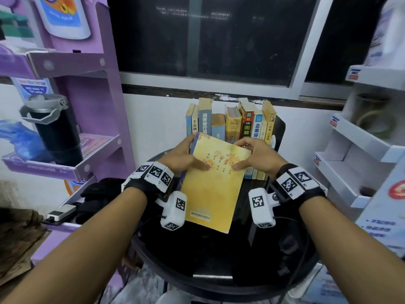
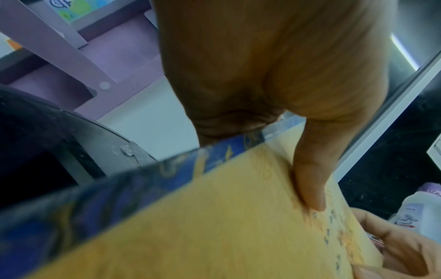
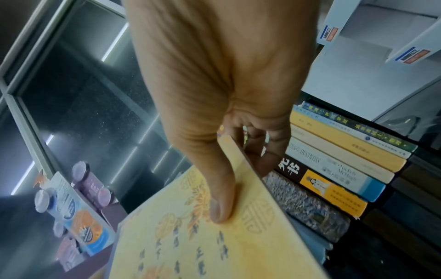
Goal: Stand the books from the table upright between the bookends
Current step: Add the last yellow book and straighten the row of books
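Observation:
I hold a yellow book (image 1: 210, 187) with a blue spine, tilted above the round black table (image 1: 219, 260). My left hand (image 1: 182, 154) grips its spine edge, thumb (image 2: 310, 179) flat on the cover. My right hand (image 1: 256, 154) pinches the far right corner, with the thumb (image 3: 220, 198) on top and the fingers underneath. Just behind the book, a row of upright books (image 1: 230, 123) stands against the wall, with a black bookend (image 1: 279, 128) at its right end. The left bookend is hidden. In the right wrist view the row of books (image 3: 334, 169) lies right beside the yellow book (image 3: 214, 245).
A purple shelf unit (image 1: 87, 106) with a black bottle (image 1: 54, 128) stands close on the left. White shelves (image 1: 361, 150) stand on the right. A dark window (image 1: 219, 40) is above the row. A black glove-like bundle (image 1: 98, 194) lies left of the table.

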The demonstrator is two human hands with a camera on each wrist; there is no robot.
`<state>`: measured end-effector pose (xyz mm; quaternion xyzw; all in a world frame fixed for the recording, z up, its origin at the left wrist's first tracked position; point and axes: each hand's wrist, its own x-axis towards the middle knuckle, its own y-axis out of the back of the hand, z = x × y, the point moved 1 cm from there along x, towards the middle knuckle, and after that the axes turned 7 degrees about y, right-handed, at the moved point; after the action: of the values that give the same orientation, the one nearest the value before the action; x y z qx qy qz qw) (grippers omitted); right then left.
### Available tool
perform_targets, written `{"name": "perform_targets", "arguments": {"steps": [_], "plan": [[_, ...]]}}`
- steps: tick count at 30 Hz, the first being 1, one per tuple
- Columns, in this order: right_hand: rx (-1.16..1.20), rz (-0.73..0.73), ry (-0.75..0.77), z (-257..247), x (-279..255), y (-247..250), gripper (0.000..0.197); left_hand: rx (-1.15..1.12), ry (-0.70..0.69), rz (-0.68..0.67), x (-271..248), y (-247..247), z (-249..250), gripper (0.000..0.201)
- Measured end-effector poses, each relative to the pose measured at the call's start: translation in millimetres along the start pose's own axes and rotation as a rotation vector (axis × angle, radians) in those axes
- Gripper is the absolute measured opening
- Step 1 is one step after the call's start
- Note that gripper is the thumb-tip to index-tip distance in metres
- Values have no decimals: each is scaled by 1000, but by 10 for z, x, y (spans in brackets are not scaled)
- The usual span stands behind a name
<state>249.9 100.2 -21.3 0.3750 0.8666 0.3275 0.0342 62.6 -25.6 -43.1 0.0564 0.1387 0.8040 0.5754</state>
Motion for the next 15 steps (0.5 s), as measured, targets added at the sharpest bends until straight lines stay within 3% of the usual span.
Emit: {"name": "perform_targets", "arguments": {"steps": [2,10,15], "plan": [[10,49,16,-10,-34,77,55,-32,-25,-38,12,-74,49,80],[49,138,88,35,-143,309,52,-124,-70,-77,15,-344,202,33],[3,207,116,92,-194,401,53,-103,-107,-57,23,-526,277,27]]}}
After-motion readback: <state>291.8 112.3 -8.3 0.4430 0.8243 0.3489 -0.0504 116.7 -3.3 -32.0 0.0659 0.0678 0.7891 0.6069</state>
